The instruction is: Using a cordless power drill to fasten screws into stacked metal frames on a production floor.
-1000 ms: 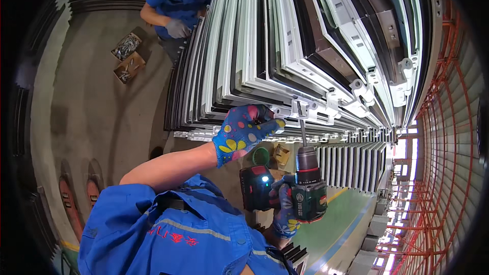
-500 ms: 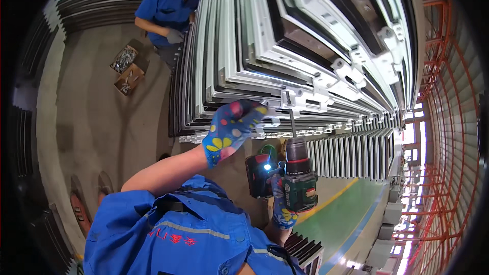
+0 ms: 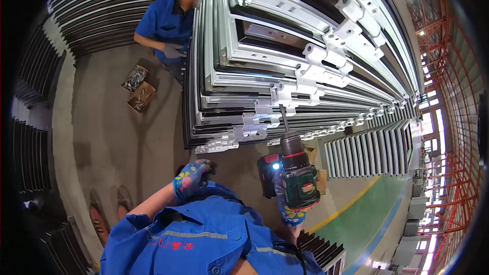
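Note:
My right hand (image 3: 288, 208), in a flowered blue glove, is wrapped round the handle of a green and black cordless drill (image 3: 297, 170). Its lamp shines, and the long bit (image 3: 284, 118) points up at a white hinge (image 3: 286, 93) on the stacked frames; the bit's tip is at the hinge's lower edge. Close to my body, away from the frames, my left hand (image 3: 189, 179) wears a matching glove with dark fingertips. Its fingers are curled together, and whatever they hold, if anything, is hidden.
Stacked white and black frames (image 3: 239, 61) with hinges along their edges fill the area ahead. A co-worker in blue (image 3: 165, 25) stands at their far left side. Two open boxes of small metal parts (image 3: 141, 97) sit on the floor. More frames (image 3: 369, 150) stand at the right.
My left hand has drawn back from the hinge, down and left toward my body. The drill stays raised at the hinges in my right hand. The view has shifted slightly.

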